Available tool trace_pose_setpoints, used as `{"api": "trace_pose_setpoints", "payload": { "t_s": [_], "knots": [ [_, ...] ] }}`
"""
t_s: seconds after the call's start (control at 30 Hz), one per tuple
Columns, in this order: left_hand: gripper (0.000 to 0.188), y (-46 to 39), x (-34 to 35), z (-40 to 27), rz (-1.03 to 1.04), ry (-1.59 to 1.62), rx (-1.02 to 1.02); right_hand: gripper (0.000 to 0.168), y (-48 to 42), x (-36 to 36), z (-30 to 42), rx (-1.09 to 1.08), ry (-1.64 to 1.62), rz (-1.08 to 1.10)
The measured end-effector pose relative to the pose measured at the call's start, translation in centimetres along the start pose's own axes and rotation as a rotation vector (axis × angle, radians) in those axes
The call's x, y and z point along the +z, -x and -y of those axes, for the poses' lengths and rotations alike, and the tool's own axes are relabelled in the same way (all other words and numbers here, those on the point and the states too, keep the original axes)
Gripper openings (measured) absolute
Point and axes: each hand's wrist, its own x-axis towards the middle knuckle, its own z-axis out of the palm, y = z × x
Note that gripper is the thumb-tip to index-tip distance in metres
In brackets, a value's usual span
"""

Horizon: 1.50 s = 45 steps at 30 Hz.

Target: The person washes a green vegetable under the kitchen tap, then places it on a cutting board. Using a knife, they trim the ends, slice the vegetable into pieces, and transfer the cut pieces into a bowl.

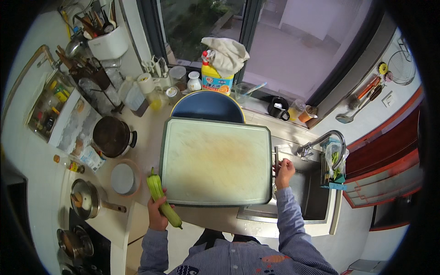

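Observation:
A long ridged green gourd [160, 199] is in my left hand [157, 213], tilted, its stem end up beside the left edge of a large cutting board [216, 161]. The pale board has a dark rim and a stained middle. At its right edge, my right hand [285, 173] has its fingers closed around the board's dark side handle [276, 161], near the sink's left rim. A blue basin [208, 107] with a yellow rim stands behind the board and is partly hidden by it.
To the right lie the steel sink [311, 199] and its curved faucet [338, 135]. A lidded dark pot [111, 136], a grey round container [123, 178] and a lidded pan [84, 199] stand left. Behind the basin is a yellow detergent bottle [216, 80] with a cloth on top.

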Motion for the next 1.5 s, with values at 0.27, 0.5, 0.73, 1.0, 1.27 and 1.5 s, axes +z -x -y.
{"api": "trace_pose_setpoints", "payload": {
  "t_s": [0.27,0.5,0.73,1.0,1.27,1.5],
  "knots": [
    [0.046,7.2,-5.9,3.0,0.074,-0.122,-0.149,0.022,8.1,-10.1,-1.1,-0.015,0.038,-0.084],
    [0.043,8.2,-9.8,7.5,0.033,-0.122,-0.281,0.022,10.6,-14.2,-4.4,0.018,0.149,-0.119],
    [0.036,7.7,-11.8,10.3,-0.048,-0.166,-0.294,0.022,11.0,-14.0,-6.9,0.065,0.191,-0.099],
    [0.040,5.2,-13.2,11.3,-0.116,-0.168,-0.276,0.021,10.7,-13.3,-10.4,0.040,0.219,-0.122],
    [0.039,1.1,-13.8,12.0,-0.137,-0.308,-0.261,0.018,10.5,-15.3,-15.2,-0.092,0.426,-0.117],
    [0.033,0.4,-14.2,12.8,-0.238,-0.349,-0.239,0.016,12.4,-13.8,-9.7,-0.003,0.560,0.006]
  ]
}}
